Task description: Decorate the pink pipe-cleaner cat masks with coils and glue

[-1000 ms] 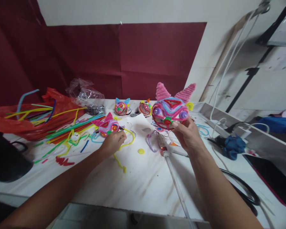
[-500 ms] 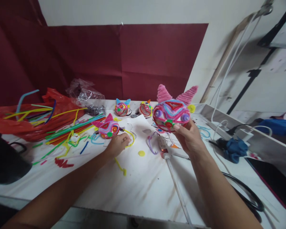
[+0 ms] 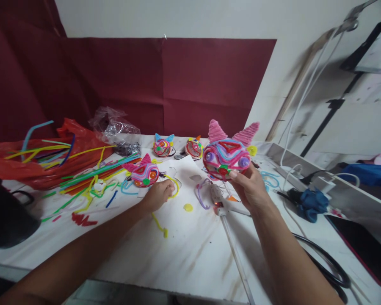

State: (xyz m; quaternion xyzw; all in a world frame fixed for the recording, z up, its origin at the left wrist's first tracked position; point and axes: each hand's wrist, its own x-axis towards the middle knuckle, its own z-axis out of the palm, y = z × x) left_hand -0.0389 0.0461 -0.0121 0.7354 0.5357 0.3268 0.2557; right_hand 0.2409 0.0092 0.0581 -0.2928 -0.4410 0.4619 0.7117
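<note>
My right hand (image 3: 249,184) holds up a round pink pipe-cleaner animal head (image 3: 227,159) with two pink ears, purple eyes and a green and red piece below, its thumb on the front lower edge. Over the white table, my left hand (image 3: 161,194) has its fingers curled together; whether anything is between them I cannot make out. Just behind it lies a similar pink head (image 3: 144,174) with an orange eye. A yellow pipe-cleaner loop (image 3: 178,186) curves beside the left fingers. A glue gun (image 3: 218,199) with a long clear stick lies below the held head.
Two small heads, one blue-eared (image 3: 162,145) and one orange-eared (image 3: 194,148), stand at the back. Pipe cleaners (image 3: 92,171) and a red bag (image 3: 76,131) fill the left. A black phone (image 3: 362,250), blue cloth flower (image 3: 313,203) and cables are at right.
The held head has come slightly lower and a little to the left with my right hand. The left hand has barely moved. The camera view has shifted slightly.
</note>
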